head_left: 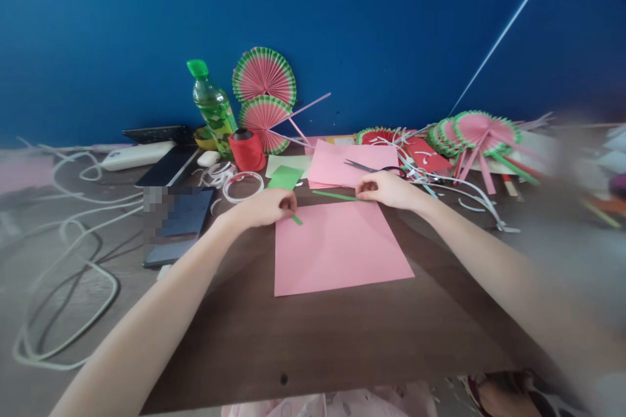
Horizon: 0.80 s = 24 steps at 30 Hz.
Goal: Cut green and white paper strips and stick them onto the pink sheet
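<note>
Head view: pink paper sheet (340, 247), flat on tabletop (303, 339); left hand (267, 207), grip pinching short green strip (297, 220); right hand (392, 190), grip pinching longer green strip (335, 195). Risk: uneven finger pressure may crease strips; brushing wrist may shift sheet.

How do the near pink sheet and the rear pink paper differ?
The near pink sheet appears larger in this view; the rear pink paper, farther off, appears smaller. A green piece by the left hand overlaps the near pink sheet's far left corner, while scissors overlap the rear pink paper. The near pink sheet shows one outline; the rear pink paper shows a second edge beneath. Both are pink.
</note>
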{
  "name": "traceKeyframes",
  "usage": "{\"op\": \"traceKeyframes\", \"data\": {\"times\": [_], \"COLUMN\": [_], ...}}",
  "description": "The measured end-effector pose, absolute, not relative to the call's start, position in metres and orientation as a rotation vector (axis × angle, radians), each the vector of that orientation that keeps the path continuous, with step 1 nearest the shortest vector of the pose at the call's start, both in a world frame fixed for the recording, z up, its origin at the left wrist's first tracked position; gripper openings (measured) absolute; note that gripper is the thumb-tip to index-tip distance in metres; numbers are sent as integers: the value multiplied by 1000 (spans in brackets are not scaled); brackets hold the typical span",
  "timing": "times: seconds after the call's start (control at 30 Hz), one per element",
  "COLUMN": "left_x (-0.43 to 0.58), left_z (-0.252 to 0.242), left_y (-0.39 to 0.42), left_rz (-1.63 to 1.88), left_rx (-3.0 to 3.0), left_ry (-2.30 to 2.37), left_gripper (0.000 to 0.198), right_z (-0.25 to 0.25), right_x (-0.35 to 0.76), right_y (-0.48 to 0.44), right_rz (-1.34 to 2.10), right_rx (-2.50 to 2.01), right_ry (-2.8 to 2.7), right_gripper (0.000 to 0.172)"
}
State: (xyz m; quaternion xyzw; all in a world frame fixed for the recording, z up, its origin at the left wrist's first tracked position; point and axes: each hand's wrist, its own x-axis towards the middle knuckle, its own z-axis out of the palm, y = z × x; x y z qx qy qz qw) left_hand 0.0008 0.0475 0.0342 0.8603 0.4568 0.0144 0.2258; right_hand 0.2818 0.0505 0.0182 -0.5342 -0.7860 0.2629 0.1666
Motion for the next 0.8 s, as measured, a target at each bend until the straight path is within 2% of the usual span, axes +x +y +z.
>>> {"op": "traceKeyframes", "data": {"times": [0.2,0.6,0.8], "left_x": [4,6,10], "left_z": [36,37,40], "left_y": [45,42,39], "left_rz": [17,-21,-26], "left_rx": [2431,2385,2385], "left_ry": [1202,1225,1307], "left_gripper": [25,11,12], "right_z": [16,21,27], "right_x": [288,295,296], "right_y": [54,56,54], "right_rz": [789,946,1085], "right_rx": [-1541,-1428,-1419], "right_ry": [-2259,-2412,-2439], "right_gripper": [10,13,15]}}
